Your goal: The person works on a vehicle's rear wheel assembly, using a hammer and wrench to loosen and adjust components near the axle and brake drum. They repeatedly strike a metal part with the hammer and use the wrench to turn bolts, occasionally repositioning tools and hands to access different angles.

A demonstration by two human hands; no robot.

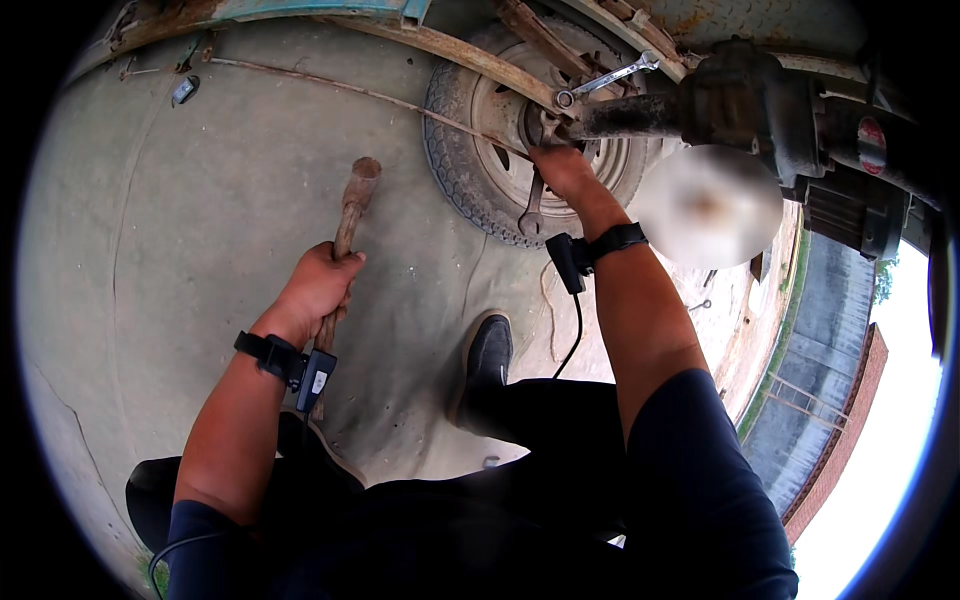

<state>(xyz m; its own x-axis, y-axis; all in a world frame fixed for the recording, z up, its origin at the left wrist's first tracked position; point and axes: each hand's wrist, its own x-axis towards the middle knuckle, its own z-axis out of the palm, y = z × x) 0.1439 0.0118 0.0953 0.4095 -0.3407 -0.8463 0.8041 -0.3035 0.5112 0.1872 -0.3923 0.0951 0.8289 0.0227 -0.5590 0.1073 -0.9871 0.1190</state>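
My left hand [318,287] is closed around the wooden handle of a hammer [347,222], held over the concrete floor with its rusty head away from me. My right hand [564,170] grips an open-end wrench [534,208] in front of the wheel [488,105]. One jaw of that wrench shows below my fist; its upper end is close to the axle, and I cannot tell if it sits on a nut. A shiny combination wrench [612,79] lies on the rusty metal frame just above my right hand. A thin rusty rod [370,93] passes behind that hand.
A dark, greasy motor housing [740,95] with a shaft stands at the upper right. Rusty frame bars [450,50] cross the top. A small dark object [185,90] lies on the floor at the far left. My shoe [489,350] is below the wheel. One round patch is blurred.
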